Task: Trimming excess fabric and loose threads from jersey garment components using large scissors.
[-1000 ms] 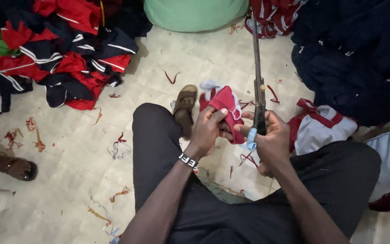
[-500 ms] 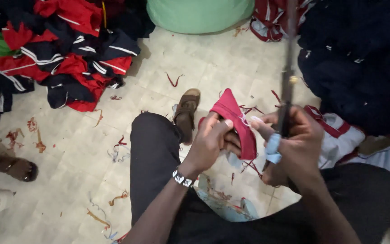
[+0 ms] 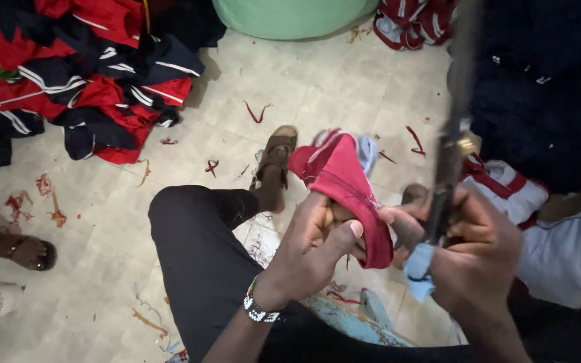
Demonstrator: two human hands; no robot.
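Fingers of my left hand pinch the red fabric piece — thumb on its seam edge. Right hand closes around a dark blurred tool — held upright above my lap, just beside the fabric.

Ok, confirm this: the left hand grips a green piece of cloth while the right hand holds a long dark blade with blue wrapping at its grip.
Not quite. In the head view the piece of cloth in the left hand is red, not green. The rest stands: the right hand holds the long dark blade, with blue wrapping at its grip.
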